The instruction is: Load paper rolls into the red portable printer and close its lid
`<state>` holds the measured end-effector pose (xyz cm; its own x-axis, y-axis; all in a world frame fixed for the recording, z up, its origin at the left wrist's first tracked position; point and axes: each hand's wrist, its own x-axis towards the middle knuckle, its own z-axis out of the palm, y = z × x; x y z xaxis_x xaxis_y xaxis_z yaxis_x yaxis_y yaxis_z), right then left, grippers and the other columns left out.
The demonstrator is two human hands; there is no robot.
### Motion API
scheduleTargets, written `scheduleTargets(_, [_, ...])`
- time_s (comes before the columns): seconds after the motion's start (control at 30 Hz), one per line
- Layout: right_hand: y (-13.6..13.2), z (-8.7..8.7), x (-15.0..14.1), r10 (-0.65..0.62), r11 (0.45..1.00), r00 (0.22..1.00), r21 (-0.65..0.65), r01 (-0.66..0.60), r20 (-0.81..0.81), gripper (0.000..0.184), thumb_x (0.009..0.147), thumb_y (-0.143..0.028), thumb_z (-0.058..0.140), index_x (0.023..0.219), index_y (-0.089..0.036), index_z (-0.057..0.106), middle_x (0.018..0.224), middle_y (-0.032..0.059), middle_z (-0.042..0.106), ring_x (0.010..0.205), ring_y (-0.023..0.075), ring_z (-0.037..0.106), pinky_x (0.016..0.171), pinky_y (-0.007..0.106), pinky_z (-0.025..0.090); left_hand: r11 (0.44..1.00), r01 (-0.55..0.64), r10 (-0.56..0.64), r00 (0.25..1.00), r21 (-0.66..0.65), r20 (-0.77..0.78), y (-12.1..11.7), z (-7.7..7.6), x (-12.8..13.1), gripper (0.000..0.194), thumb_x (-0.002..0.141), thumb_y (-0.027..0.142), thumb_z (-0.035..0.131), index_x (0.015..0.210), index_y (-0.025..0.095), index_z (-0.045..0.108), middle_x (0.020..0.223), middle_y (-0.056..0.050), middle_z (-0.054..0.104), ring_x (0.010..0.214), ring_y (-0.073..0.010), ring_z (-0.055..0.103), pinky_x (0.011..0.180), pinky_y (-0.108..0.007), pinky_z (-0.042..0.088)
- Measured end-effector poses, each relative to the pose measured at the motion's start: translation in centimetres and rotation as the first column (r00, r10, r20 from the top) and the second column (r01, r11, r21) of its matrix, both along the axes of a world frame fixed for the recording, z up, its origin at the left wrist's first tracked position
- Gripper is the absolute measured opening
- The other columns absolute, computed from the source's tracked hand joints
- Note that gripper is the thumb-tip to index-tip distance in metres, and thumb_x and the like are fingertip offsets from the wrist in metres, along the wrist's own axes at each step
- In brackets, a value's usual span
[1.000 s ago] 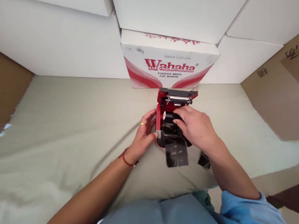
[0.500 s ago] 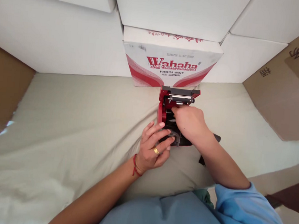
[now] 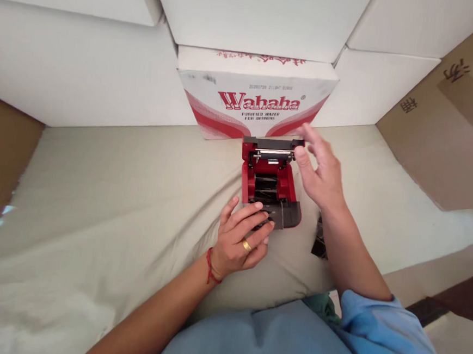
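A small red and black printer, which looks like a label printer, stands on the cloth with its lid raised. Inside its bay lies shiny black film, and a thin clear strip crosses the black front panel. My left hand rests on the left part of that panel, fingers stretched out, hiding some of it. At the lid's right end, my right hand has thumb and fingers apart around the corner. Whether it touches the lid, I cannot tell.
A Wahaha water carton stands right behind the printer, with white boxes stacked around it. Brown cartons flank both sides. Pale creased cloth covers the surface. A dark object lies below my right forearm.
My right hand has come out of the printer's bay and moved up to the raised lid's right end, uncovering the inside. My left hand stays on the front panel. The view has shifted slightly.
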<state>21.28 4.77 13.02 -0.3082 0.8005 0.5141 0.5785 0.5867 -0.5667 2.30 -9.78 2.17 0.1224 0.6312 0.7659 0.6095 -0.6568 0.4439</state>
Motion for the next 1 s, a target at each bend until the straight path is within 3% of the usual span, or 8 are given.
scheduleTargets(0.13, [-0.9,-0.4,0.3,0.076,0.996,0.997,-0.049,-0.078,-0.033,0.047,0.115,-0.055,0.048,0.135,-0.026,0.079,0.140,0.0104,0.080,0.134,0.0266,0.073,0.120,0.047,0.057,0.992,-0.051,0.063,0.993,0.117,-0.104,-0.1,0.2,-0.3,0.051,0.085,0.021,0.072,0.134,0.037,0.075,0.118,-0.001,0.085,0.128,-0.0295,0.076,0.134,-0.065,0.040])
scheduleTargets(0.37, [-5.9,-1.7,2.6,0.177,0.981,0.983,-0.091,-0.172,0.055,0.032,0.114,-0.035,0.053,0.118,-0.026,0.084,0.129,0.0076,0.086,0.131,0.0250,0.077,0.119,0.049,0.060,0.985,-0.146,0.150,0.988,0.088,-0.044,-0.2,-0.7,-0.2,0.042,0.085,0.028,0.077,0.124,0.045,0.080,0.123,-0.002,0.081,0.131,-0.0313,0.071,0.127,-0.064,0.049])
scheduleTargets(0.5, [-7.2,-2.2,2.4,0.144,0.987,0.985,-0.091,-0.135,0.100,0.030,0.113,-0.030,0.056,0.122,-0.022,0.083,0.134,0.0108,0.084,0.138,0.0264,0.074,0.120,0.048,0.059,0.995,-0.065,0.066,0.998,0.073,-0.008,0.3,-0.3,-1.0,0.058,0.091,0.031,0.073,0.147,0.040,0.068,0.144,-0.005,0.076,0.143,-0.0308,0.067,0.130,-0.061,0.046])
scheduleTargets(0.6, [-7.4,-1.7,1.9,0.102,0.989,0.984,-0.117,-0.085,0.147,0.029,0.114,-0.032,0.056,0.118,-0.024,0.084,0.133,0.0091,0.084,0.136,0.0268,0.075,0.121,0.051,0.058,0.999,-0.038,0.043,0.989,-0.035,0.138,0.8,0.2,-2.0,0.063,0.101,0.038,0.063,0.163,0.037,0.052,0.154,-0.005,0.073,0.152,-0.0307,0.063,0.139,-0.065,0.030])
scheduleTargets(0.7, [-7.4,-1.4,1.7,0.087,0.988,0.981,-0.138,-0.063,0.172,0.031,0.114,-0.032,0.054,0.116,-0.025,0.084,0.133,0.0081,0.084,0.136,0.0266,0.076,0.121,0.052,0.057,0.977,-0.024,0.077,0.967,-0.214,0.244,1.2,0.8,-2.6,0.056,0.111,0.037,0.051,0.167,0.036,0.048,0.142,-0.003,0.080,0.145,-0.0268,0.069,0.143,-0.064,0.018])
scheduleTargets(0.87, [-7.2,-1.7,1.7,0.090,0.989,0.984,-0.128,-0.071,0.155,0.032,0.114,-0.028,0.053,0.113,-0.025,0.086,0.130,0.0067,0.085,0.133,0.0249,0.077,0.117,0.046,0.061,0.954,-0.056,0.132,0.961,-0.294,0.244,1.3,1.2,-2.6,0.046,0.110,0.031,0.055,0.156,0.035,0.061,0.133,-0.002,0.083,0.134,-0.0264,0.074,0.139,-0.063,0.027])
scheduleTargets(1.0, [-7.8,-1.9,1.4,0.062,0.995,0.987,-0.092,-0.049,0.146,0.031,0.113,-0.029,0.055,0.117,-0.023,0.085,0.131,0.0096,0.085,0.133,0.0265,0.077,0.116,0.047,0.061,0.943,0.037,0.085,0.933,-0.330,0.350,1.6,0.8,-2.6,0.045,0.104,0.029,0.067,0.149,0.035,0.065,0.125,-0.002,0.083,0.131,-0.0264,0.072,0.137,-0.061,0.034])
